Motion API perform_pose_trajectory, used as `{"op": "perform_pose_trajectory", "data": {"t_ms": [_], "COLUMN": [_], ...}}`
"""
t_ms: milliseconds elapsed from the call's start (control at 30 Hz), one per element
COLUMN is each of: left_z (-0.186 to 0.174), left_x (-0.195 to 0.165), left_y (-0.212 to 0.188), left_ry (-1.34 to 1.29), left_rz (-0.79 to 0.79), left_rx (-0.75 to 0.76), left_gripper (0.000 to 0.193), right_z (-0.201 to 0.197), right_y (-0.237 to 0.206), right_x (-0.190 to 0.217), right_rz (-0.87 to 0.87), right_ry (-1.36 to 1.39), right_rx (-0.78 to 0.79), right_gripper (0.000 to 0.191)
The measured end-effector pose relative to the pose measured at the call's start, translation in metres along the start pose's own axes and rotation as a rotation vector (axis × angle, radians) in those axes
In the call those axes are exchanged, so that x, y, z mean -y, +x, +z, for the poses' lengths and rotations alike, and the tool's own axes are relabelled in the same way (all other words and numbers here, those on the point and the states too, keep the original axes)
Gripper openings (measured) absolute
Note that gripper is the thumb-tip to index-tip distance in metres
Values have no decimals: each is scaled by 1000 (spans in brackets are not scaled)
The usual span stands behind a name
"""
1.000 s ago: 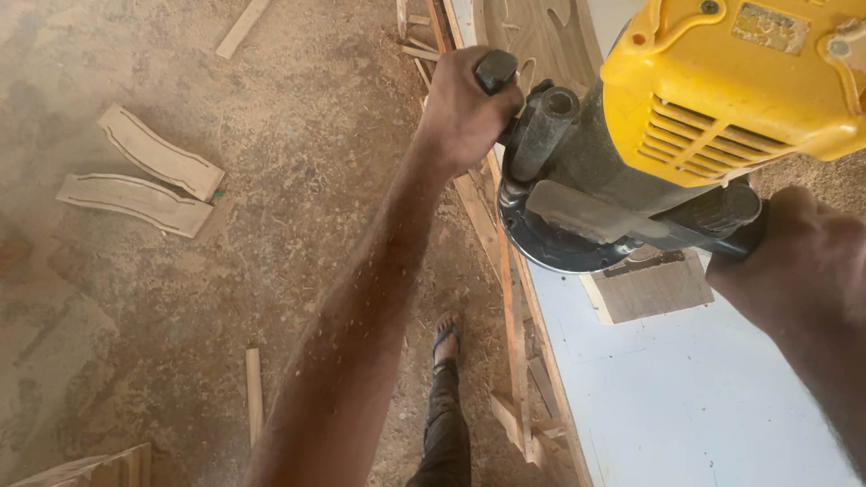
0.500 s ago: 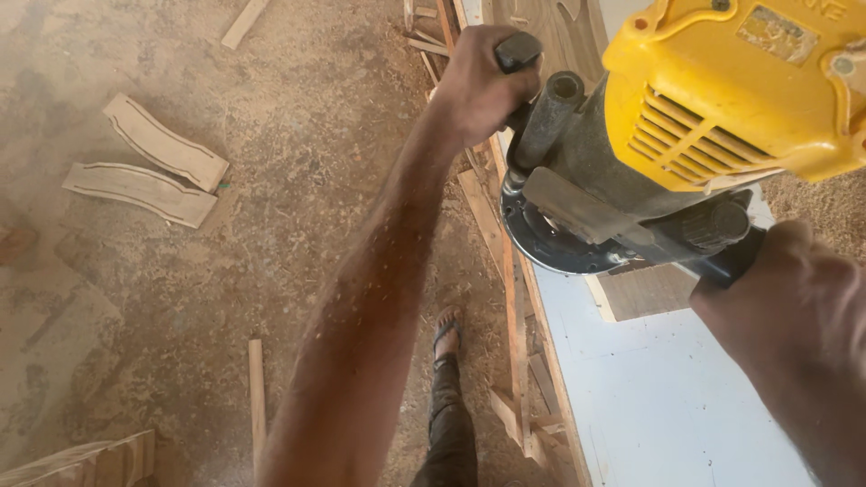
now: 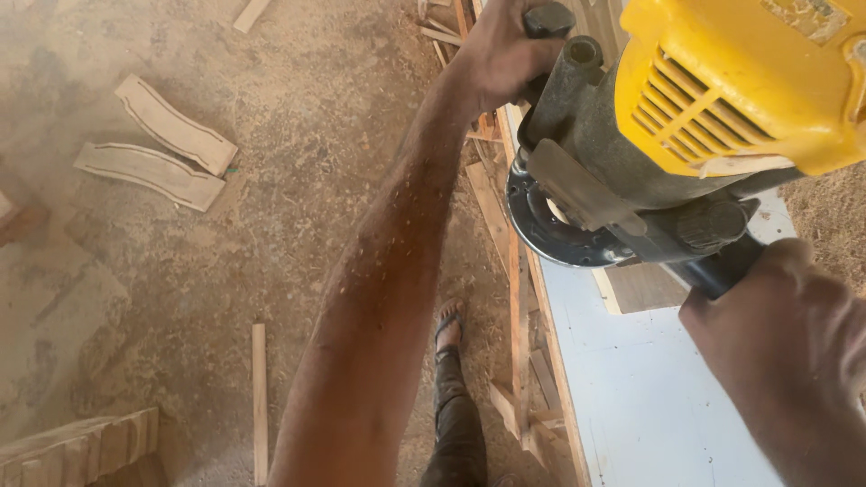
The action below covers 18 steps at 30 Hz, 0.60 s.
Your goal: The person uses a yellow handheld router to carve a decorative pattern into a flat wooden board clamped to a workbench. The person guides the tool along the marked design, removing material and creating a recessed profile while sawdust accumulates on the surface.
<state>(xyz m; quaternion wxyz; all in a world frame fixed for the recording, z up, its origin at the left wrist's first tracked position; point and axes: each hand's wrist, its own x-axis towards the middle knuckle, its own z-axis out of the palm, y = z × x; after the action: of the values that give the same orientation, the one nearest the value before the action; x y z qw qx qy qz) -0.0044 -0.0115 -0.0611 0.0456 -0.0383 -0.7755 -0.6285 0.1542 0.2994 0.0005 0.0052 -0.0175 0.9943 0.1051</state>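
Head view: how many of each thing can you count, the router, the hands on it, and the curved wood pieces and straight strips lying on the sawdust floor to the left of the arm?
Yellow router: 1
Hands on its handles, left hand and right hand: 2
Curved wood pieces, upper and lower: 2
Straight wood strips, near and far: 2
Total: 7

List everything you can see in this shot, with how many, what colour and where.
router: one, yellow housing, grey base, upper right on the board edge
white board: one, pale, lower right
small wood block: one, brown, under the router base
curved wood pieces: two, light tan, upper left floor
wood strip: one, tan, lower floor
sawdust floor: brown, left half
sandalled foot: one, bottom centre
left hand: shut on the upper handle
right hand: shut on the lower handle
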Motion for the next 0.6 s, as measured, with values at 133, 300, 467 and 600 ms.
{"op": "perform_pose_trajectory", "data": {"t_ms": [133, 300, 467, 600], "left_z": [-1, -6, -5, 2], "left_x": [-7, -1, 0, -4], "left_y": [2, 0, -13, -20], "left_ry": [22, 118, 173, 125], "left_rz": [44, 250, 146, -38], "left_rx": [6, -79, -200, -271], "left_gripper": [61, 32, 13, 10], "right_z": [7, 35, 61, 67], "right_y": [0, 35, 101, 124], "right_x": [-4, -22, -44, -46], "right_rz": [31, -15, -98, -100], "right_ry": [-32, -20, -4, 7], "right_rx": [57, 20, -65, -112], "right_gripper": [49, 50, 56, 44]}}
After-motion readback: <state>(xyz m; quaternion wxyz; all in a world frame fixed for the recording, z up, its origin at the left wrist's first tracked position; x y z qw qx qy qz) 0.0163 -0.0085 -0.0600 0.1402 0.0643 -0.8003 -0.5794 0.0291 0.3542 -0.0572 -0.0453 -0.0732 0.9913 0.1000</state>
